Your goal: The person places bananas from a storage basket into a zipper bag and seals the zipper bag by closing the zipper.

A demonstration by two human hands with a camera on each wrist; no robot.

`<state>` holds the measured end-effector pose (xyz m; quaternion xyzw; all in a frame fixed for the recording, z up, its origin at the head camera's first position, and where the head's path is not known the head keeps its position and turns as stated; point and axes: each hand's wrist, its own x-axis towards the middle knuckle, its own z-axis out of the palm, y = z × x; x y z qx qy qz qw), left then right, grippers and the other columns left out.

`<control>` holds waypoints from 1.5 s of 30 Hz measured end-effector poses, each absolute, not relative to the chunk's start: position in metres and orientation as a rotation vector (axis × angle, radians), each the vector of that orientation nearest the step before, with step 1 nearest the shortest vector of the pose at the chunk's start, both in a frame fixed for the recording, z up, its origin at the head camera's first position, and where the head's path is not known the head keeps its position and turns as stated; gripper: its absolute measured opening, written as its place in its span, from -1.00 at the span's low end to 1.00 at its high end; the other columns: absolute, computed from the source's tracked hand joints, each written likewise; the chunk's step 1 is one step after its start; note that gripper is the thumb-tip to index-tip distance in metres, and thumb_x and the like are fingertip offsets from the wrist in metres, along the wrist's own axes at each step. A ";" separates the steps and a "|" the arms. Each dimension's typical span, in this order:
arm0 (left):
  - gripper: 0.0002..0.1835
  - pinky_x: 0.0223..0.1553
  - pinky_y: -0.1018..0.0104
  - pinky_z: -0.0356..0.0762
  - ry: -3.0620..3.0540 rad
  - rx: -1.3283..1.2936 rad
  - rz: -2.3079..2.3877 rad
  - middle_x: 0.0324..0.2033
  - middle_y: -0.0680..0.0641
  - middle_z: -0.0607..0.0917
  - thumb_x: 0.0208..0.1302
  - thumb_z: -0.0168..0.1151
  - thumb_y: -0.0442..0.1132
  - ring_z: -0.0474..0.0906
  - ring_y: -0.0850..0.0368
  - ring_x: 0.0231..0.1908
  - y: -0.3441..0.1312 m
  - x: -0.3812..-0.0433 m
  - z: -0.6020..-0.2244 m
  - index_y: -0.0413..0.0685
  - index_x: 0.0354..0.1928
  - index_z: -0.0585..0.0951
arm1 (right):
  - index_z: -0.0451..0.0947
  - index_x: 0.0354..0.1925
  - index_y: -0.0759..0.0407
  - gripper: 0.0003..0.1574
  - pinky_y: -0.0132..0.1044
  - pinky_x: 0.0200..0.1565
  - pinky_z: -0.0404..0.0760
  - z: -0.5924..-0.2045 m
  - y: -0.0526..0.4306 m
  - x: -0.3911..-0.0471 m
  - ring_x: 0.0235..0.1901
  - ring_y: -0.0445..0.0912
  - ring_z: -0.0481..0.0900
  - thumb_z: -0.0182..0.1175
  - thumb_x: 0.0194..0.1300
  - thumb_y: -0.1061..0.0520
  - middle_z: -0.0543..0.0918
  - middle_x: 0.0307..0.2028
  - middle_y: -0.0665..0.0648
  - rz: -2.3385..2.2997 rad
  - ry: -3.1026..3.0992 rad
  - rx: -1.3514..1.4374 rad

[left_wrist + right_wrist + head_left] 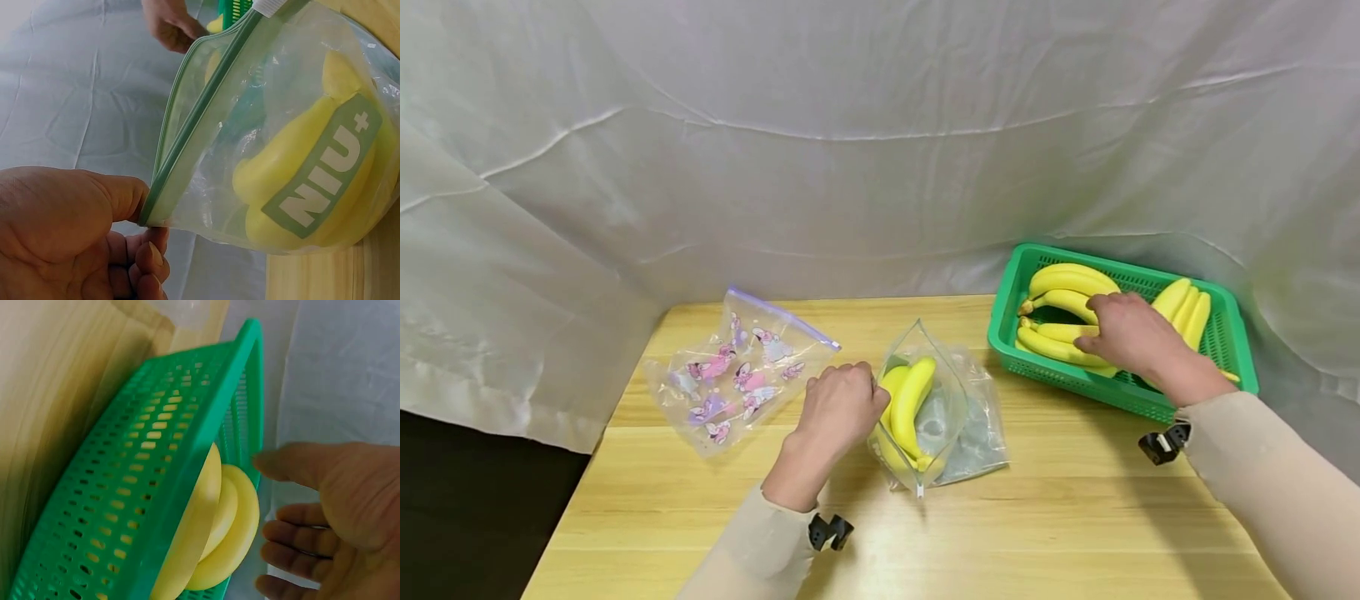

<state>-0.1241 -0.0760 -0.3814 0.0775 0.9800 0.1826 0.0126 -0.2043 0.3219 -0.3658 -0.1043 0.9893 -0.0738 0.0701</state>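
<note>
A clear zip bag (951,400) with a green zip edge and "NIU" lettering stands with its mouth spread. Inside it lie several bananas (912,404). My left hand (842,404) pinches one corner of the bag's mouth between thumb and fingers, seen closely in the left wrist view. At the right, my right hand (1131,333) is over the green basket (1243,350), with nothing between its thumb and fingers in the right wrist view (325,519). Several bananas (1071,283) lie in the basket beneath and beside that hand.
Left of the bag, another clear zip bag (737,375) with a purple zip and pink cartoon prints lies flat on the wooden table (1000,533). A pale cloth (850,192) hangs behind the table's far edge. Each sleeve carries a small black device (831,532).
</note>
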 end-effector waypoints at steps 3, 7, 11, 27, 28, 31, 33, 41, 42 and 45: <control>-0.73 -0.27 -0.03 0.43 3.059 0.244 0.569 -0.57 -0.04 0.53 0.32 0.21 -0.20 0.48 -0.05 -0.44 -0.076 -0.124 -0.381 0.00 -0.56 0.47 | 0.26 0.41 0.63 0.03 0.46 0.34 0.29 -0.369 0.327 -0.210 0.34 0.62 0.26 0.41 0.33 -0.05 0.39 0.33 0.69 -0.173 2.903 -0.346; -0.73 -0.25 -0.05 0.45 3.058 0.244 0.568 -0.56 -0.03 0.53 0.32 0.21 -0.20 0.50 -0.06 -0.42 -0.075 -0.124 -0.381 0.01 -0.56 0.47 | 0.23 0.43 0.62 0.13 0.46 0.36 0.28 -0.375 0.330 -0.217 0.37 0.64 0.23 0.47 0.25 -0.08 0.34 0.36 0.70 -0.102 2.843 -0.398; -0.74 -0.23 -0.07 0.46 3.052 0.240 0.571 -0.55 -0.02 0.54 0.32 0.21 -0.19 0.52 -0.07 -0.40 -0.075 -0.125 -0.381 0.01 -0.55 0.48 | 0.25 0.43 0.61 0.11 0.45 0.32 0.34 -0.382 0.332 -0.224 0.34 0.63 0.29 0.48 0.24 -0.07 0.39 0.34 0.69 -0.066 2.821 -0.436; -0.72 -0.22 -0.06 0.47 3.037 0.228 0.569 -0.54 -0.02 0.54 0.35 0.22 -0.17 0.51 -0.04 -0.42 -0.077 -0.125 -0.383 0.02 -0.54 0.48 | 0.51 0.22 0.53 -0.10 0.34 0.02 0.57 -0.394 0.335 -0.238 0.06 0.41 0.60 0.51 0.17 -0.08 0.65 0.05 0.48 0.005 2.821 -0.534; -0.72 -0.23 -0.06 0.47 3.037 0.227 0.569 -0.54 -0.02 0.54 0.35 0.22 -0.17 0.51 -0.04 -0.42 -0.077 -0.125 -0.383 0.01 -0.54 0.48 | 0.51 0.22 0.53 -0.09 0.35 0.02 0.57 -0.393 0.335 -0.238 0.07 0.42 0.60 0.51 0.16 -0.09 0.65 0.05 0.48 0.005 2.820 -0.533; -0.72 -0.23 -0.06 0.47 3.034 0.228 0.569 -0.54 -0.02 0.54 0.35 0.21 -0.17 0.51 -0.05 -0.41 -0.077 -0.125 -0.383 0.01 -0.54 0.48 | 0.50 0.24 0.52 -0.06 0.35 0.03 0.57 -0.390 0.336 -0.239 0.10 0.44 0.58 0.51 0.15 -0.11 0.65 0.08 0.48 -0.009 2.813 -0.522; -0.72 -0.23 -0.06 0.47 3.033 0.231 0.571 -0.54 -0.03 0.54 0.35 0.21 -0.17 0.51 -0.05 -0.41 -0.077 -0.125 -0.383 0.01 -0.54 0.48 | 0.49 0.25 0.52 -0.04 0.33 0.01 0.57 -0.388 0.338 -0.240 0.09 0.42 0.58 0.51 0.13 -0.13 0.65 0.08 0.47 -0.026 2.811 -0.512; -0.72 -0.21 -0.09 0.50 3.034 0.235 0.569 -0.54 -0.03 0.54 0.36 0.21 -0.17 0.52 -0.05 -0.41 -0.078 -0.126 -0.383 0.01 -0.54 0.48 | 0.46 0.27 0.48 0.08 0.46 0.01 0.51 -0.371 0.338 -0.239 0.16 0.48 0.52 0.52 0.08 -0.25 0.60 0.18 0.51 -0.049 2.831 -0.464; -0.73 -0.20 -0.10 0.51 3.033 0.235 0.569 -0.54 -0.03 0.54 0.36 0.21 -0.17 0.52 -0.04 -0.41 -0.078 -0.126 -0.383 0.01 -0.54 0.48 | 0.45 0.27 0.49 0.08 0.48 0.02 0.50 -0.369 0.337 -0.238 0.17 0.49 0.50 0.52 0.09 -0.25 0.59 0.18 0.52 -0.053 2.833 -0.462; -0.73 -0.19 -0.11 0.52 3.029 0.234 0.570 -0.54 -0.02 0.55 0.36 0.22 -0.17 0.52 -0.04 -0.41 -0.078 -0.126 -0.383 0.01 -0.53 0.49 | 0.43 0.28 0.50 0.08 0.54 0.08 0.43 -0.365 0.336 -0.236 0.21 0.53 0.44 0.50 0.11 -0.25 0.54 0.23 0.56 -0.064 2.849 -0.438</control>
